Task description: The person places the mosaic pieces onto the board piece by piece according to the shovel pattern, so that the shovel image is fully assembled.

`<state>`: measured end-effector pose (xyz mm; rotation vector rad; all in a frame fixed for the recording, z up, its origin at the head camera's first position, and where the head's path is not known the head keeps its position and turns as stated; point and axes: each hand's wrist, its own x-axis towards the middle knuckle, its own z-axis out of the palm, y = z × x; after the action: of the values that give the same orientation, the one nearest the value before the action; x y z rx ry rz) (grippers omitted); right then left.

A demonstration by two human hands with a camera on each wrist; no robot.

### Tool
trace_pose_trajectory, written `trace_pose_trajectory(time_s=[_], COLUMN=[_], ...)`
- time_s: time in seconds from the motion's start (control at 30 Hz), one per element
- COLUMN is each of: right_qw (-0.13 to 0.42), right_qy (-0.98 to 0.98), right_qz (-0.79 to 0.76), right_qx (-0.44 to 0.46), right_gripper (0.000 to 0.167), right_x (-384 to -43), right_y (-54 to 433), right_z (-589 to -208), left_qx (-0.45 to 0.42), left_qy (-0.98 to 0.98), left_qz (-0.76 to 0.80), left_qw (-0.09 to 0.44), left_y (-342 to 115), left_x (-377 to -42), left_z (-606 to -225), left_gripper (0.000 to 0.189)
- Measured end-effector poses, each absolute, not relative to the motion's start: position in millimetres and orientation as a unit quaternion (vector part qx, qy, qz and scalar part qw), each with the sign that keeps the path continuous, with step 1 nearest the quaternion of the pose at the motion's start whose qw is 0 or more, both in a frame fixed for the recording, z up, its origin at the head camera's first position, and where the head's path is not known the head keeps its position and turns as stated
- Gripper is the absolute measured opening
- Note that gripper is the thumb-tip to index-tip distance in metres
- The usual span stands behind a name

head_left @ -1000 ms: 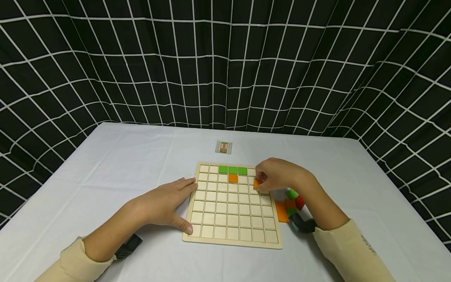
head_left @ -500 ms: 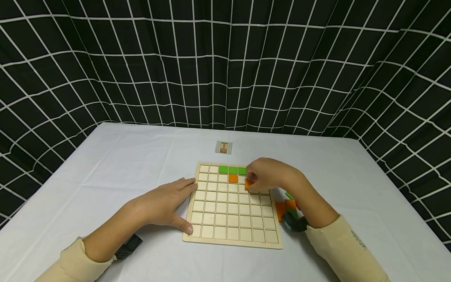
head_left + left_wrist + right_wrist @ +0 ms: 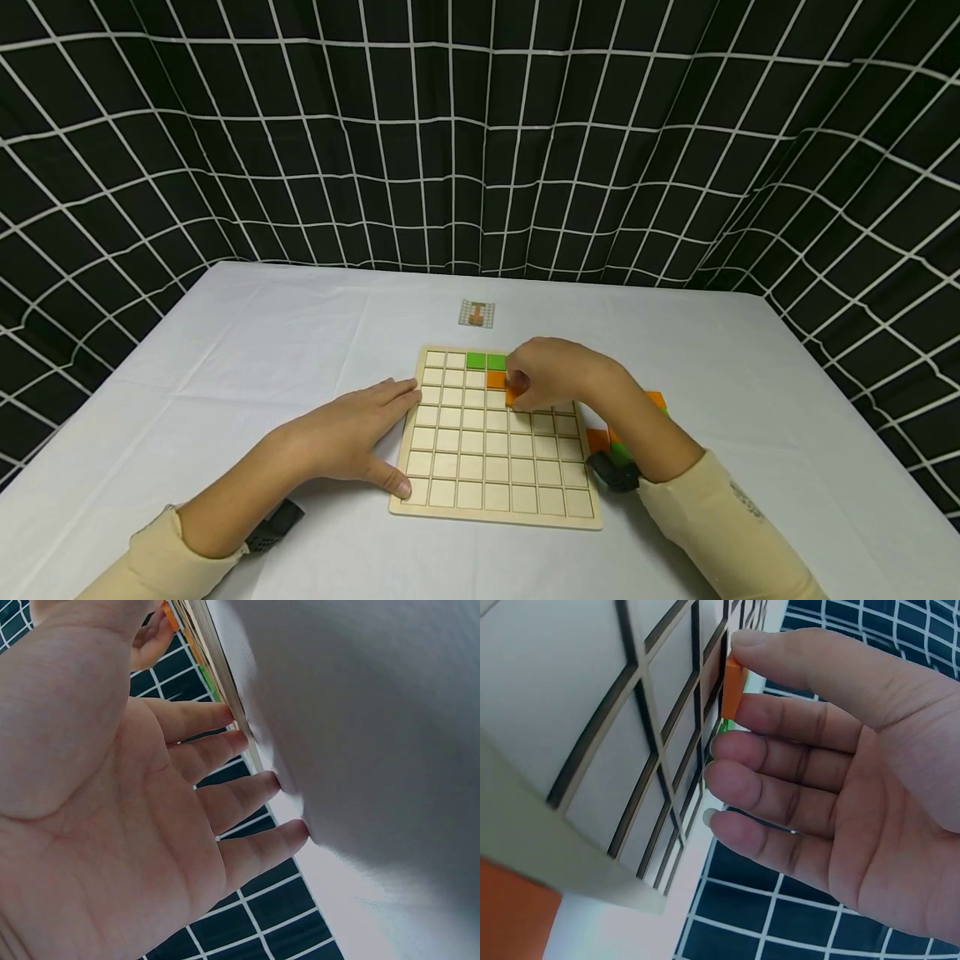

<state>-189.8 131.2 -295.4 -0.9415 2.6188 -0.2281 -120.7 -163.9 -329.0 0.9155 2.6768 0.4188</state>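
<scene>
A light wooden grid board (image 3: 495, 471) lies on the table. My right hand (image 3: 558, 372) is over its upper part, pinching an orange square tile (image 3: 733, 690) between thumb and forefinger, close over the cells in the right wrist view. Just left of it, another orange tile (image 3: 496, 379) sits in a second-row cell. Green tiles (image 3: 476, 361) show in the top row; my right hand hides part of that row. My left hand (image 3: 341, 433) rests at the board's left side, fingers extended, with its thumb on the lower left corner. In the left wrist view the fingertips (image 3: 225, 714) touch the board's edge.
Loose orange (image 3: 597, 440) and green tiles (image 3: 621, 453) lie right of the board, partly hidden under my right forearm. A small printed card (image 3: 477, 314) with a grid pattern lies beyond the board. A black curtain (image 3: 480, 150) with white lines surrounds the white table (image 3: 300, 333).
My right hand has moved left across the board with the orange tile, stopping beside the placed orange one and covering the third green tile. My left hand stays still.
</scene>
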Motion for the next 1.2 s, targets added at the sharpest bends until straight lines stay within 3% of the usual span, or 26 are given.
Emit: trace_pose_trajectory(time_s=[0.4,0.7,1.2], right_qw=[0.174,0.177,0.163], right_qy=[0.917,0.921,0.925], right_qz=[-0.057,-0.052,-0.025], right_qx=[-0.353,-0.344,-0.342], right_gripper=[0.03,0.019,0.02], right_x=[-191.6,-193.6,-189.9], right_y=[116.3,108.9,103.0], right_z=[-294.3,-296.3,-296.4], left_qx=[0.322,0.322,0.322], left_qy=[0.926,0.926,0.926], left_qz=[0.141,0.143,0.139], left_qw=[0.135,0.138,0.139], left_y=[-164.3,-163.9,-164.4], left_x=[-121.2,-121.8,-122.6], left_z=[-329.8,-329.9,-331.4], left_gripper=[0.123,0.122,0.122])
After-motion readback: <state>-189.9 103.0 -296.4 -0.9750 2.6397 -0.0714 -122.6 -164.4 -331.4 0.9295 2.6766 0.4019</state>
